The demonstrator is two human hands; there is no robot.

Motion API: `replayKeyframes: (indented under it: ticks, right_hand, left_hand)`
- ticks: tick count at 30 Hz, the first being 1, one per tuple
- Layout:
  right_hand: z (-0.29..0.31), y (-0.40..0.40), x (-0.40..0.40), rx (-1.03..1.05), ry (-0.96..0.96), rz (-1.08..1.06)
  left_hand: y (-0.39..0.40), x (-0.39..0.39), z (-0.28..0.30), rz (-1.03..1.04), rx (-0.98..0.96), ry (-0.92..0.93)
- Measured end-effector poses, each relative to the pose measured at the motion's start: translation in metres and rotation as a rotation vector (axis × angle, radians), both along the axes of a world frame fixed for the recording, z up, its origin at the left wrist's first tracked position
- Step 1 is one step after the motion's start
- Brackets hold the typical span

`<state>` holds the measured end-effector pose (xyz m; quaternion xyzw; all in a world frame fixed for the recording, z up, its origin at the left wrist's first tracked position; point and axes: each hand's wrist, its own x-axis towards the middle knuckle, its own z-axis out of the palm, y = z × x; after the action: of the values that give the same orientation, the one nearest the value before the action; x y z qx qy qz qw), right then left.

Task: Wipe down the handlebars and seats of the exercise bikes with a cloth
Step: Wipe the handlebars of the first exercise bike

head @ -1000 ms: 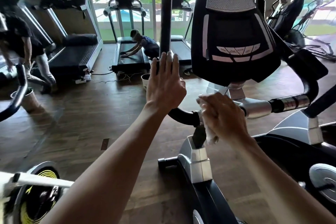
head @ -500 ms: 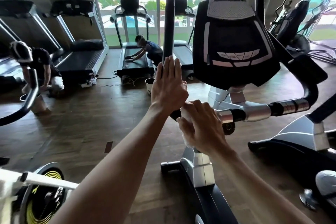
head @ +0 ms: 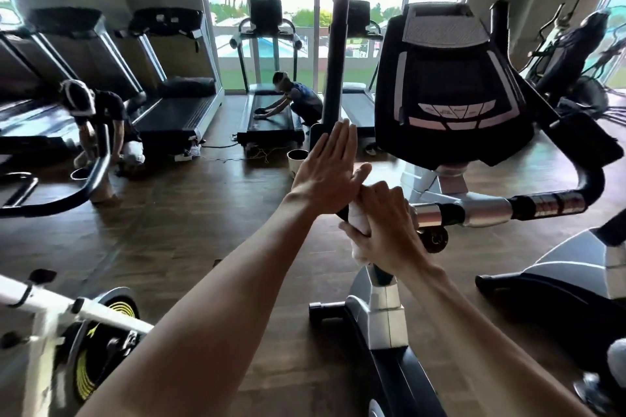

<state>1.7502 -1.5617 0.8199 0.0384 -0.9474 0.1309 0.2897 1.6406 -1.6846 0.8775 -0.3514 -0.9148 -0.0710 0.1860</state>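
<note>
Head view, only one here: right hand (head: 389, 223) wrapped round white cloth (head: 359, 217) on handlebar (head: 487, 210) near bend, centre frame, console (head: 454, 88) at 12 o'clock of it. Left hand (head: 330, 166) flat, fingers straight, propped on upright grip (head: 338, 57), holding nothing. Risks imo: cloth bunched small, could slip out mid-stroke; flat palm gives weak bracing, bike might rock. Seat not visible, probs not done.

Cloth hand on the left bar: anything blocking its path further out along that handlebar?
Yes. The right hand grips the white cloth around the handlebar, and the left hand, fingers straight, rests against the same bar just outboard, touching the cloth hand. It would likely need to move first. Nothing else visible blocks.
</note>
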Motion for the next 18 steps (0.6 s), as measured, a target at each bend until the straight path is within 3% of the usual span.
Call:
replayKeyframes:
  ticks: [5,9,12,18]
  right_hand:
    - [0.002,0.008,0.002,-0.128,0.067,0.125]
    - [0.005,-0.009,0.019,-0.237,0.166,0.287]
    - [-0.008,-0.035,0.017,-0.277,0.127,0.42]
    - [-0.036,-0.088,-0.021,-0.266,-0.063,0.485]
  left_hand:
    - [-0.039,0.037,-0.011,-0.212,0.194,-0.182]
    - [-0.085,0.056,-0.024,-0.283,0.386,-0.06]
    - [-0.124,0.058,-0.044,-0.152,0.343,0.011]
    - [-0.2,0.042,-0.08,0.151,0.272,-0.146]
